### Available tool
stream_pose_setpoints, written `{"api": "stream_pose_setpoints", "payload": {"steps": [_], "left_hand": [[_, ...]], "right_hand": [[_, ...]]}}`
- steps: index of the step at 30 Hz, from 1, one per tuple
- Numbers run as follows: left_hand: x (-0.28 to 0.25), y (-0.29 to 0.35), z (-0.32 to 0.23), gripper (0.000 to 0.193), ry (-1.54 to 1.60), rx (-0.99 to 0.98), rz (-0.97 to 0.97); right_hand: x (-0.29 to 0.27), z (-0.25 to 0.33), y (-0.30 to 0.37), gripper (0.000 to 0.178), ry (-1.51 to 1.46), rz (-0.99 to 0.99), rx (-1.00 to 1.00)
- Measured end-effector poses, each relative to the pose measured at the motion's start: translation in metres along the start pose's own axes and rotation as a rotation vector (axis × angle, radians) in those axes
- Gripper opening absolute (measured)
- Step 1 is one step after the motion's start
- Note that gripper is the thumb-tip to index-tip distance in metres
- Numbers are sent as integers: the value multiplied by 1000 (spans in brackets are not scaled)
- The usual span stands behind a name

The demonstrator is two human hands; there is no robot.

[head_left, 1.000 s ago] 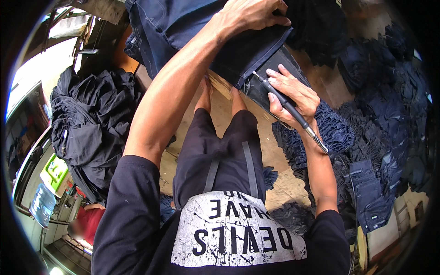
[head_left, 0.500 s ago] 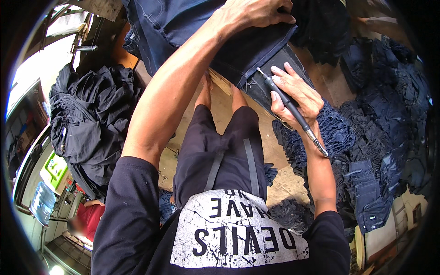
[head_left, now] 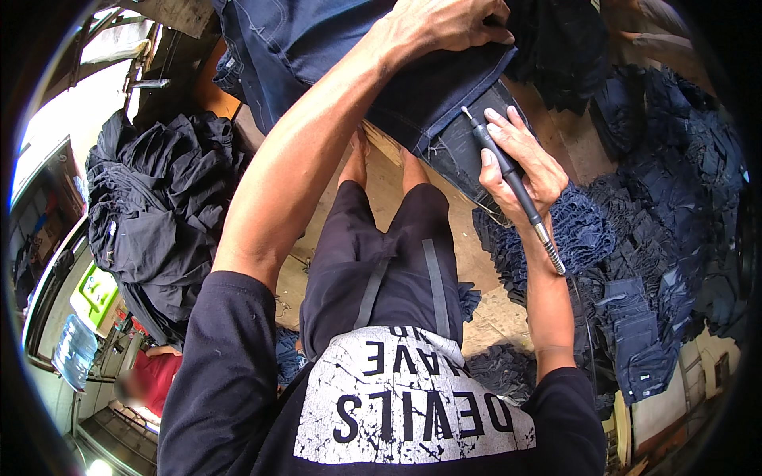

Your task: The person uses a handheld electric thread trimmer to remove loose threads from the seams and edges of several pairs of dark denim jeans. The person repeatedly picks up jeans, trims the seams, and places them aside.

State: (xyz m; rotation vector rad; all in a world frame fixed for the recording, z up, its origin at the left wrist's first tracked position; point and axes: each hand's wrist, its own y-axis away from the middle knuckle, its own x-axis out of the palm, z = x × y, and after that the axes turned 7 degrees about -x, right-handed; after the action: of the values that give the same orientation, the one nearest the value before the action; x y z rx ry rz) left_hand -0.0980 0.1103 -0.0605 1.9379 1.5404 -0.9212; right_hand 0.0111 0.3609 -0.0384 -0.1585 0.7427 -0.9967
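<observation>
Dark blue denim trousers lie over a flat black board, with a stitched hem running along the board. At the hem's far corner, my left hand has its thumb and fingers pinched on the cloth edge. In my right hand is a slim black rotary tool handpiece, with a spring sleeve at its rear end. Its small pale tip points away from me and is just right of the hem. Whether it touches the board, I cannot tell.
A heap of black cloth is on the left. Stacks of dark denim garments fill the right side. Lower left are a clear water bottle, a green plastic item and another person in a red shirt.
My right hand and the rotary tool have shifted slightly right and farther along the hem, and the tip has come off the corner of the cloth edge. My left hand stays nearly still.
</observation>
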Motion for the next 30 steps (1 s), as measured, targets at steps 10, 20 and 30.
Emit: {"api": "stream_pose_setpoints", "payload": {"steps": [10, 20, 30], "left_hand": [[-2, 0, -2, 28, -2, -10, 4], [-2, 0, -2, 28, -10, -15, 7], [-2, 0, -4, 27, -21, -28, 10]], "right_hand": [[-4, 0, -2, 30, 16, 1, 21], [-2, 1, -4, 29, 45, -40, 53], [-1, 2, 0, 28, -14, 46, -16]]}}
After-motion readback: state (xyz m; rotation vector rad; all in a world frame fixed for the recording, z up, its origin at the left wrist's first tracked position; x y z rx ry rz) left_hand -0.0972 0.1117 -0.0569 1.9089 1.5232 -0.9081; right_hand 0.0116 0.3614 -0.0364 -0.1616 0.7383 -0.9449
